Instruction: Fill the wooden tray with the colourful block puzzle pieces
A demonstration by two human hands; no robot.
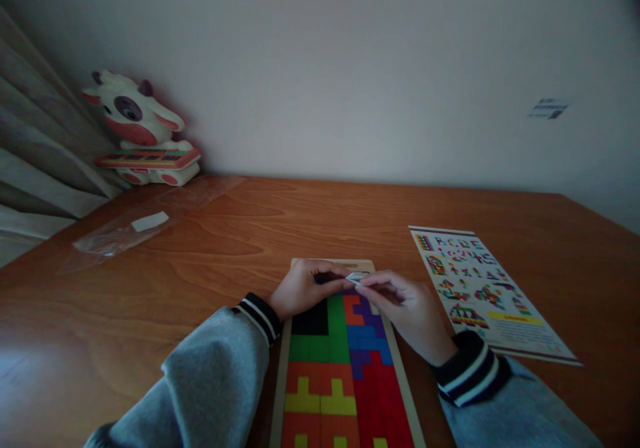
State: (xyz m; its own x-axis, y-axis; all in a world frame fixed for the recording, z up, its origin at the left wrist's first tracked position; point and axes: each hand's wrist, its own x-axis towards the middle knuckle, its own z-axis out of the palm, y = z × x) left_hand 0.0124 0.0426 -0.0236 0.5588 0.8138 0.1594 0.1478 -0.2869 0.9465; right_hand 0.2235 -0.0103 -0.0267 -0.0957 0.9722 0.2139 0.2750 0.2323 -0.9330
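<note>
Both my hands meet over the far end of a wooden puzzle board filled with green, orange, yellow, red, blue and purple pieces. A small whitish item is pinched between them. My left hand holds its left side between thumb and fingers. On its right side, the fingertips of my right hand are closed. A black area shows at the board's upper left, below my left hand. Part of the board's far end is hidden behind my hands.
A printed pattern sheet lies right of the board on the wooden table. Clear plastic wrapping with a white label is at the left. Behind it stands a cow toy keyboard, near a curtain.
</note>
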